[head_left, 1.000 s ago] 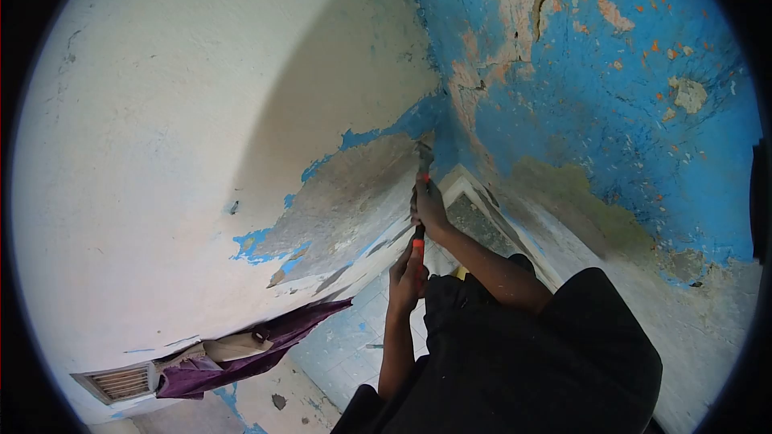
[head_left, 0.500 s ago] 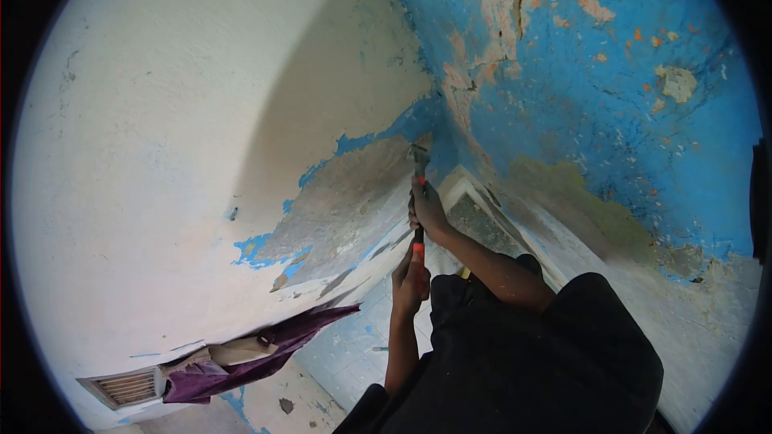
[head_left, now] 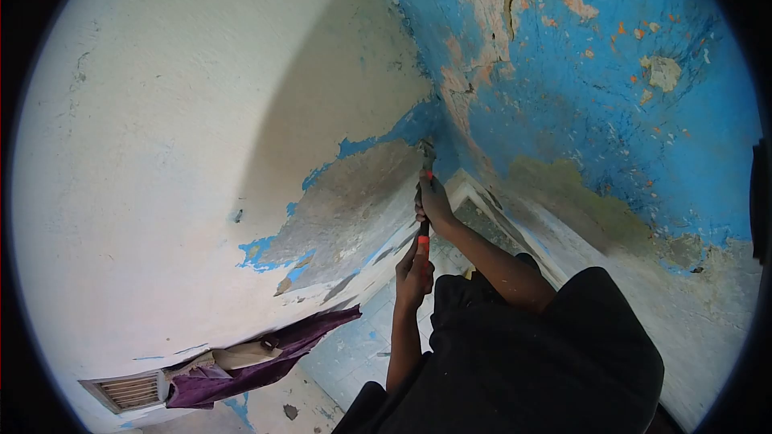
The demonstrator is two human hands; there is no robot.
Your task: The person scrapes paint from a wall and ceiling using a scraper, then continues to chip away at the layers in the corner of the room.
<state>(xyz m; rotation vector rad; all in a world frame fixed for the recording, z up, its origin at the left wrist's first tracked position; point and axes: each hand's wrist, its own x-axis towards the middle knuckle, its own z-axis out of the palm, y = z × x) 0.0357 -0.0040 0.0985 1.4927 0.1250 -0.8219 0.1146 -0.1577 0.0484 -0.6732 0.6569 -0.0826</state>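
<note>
Clasping the scraper (head_left: 424, 193) in both hands' closed grip, blade above right hand (head_left: 435, 202), left hand (head_left: 413, 275) lowest.

Peeling blue wall (head_left: 611, 112), white wall (head_left: 161, 153)

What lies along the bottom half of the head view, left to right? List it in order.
Vent grille → purple cloth → left hand on the red-handled tool → black garment → peeling blue wall.
</note>
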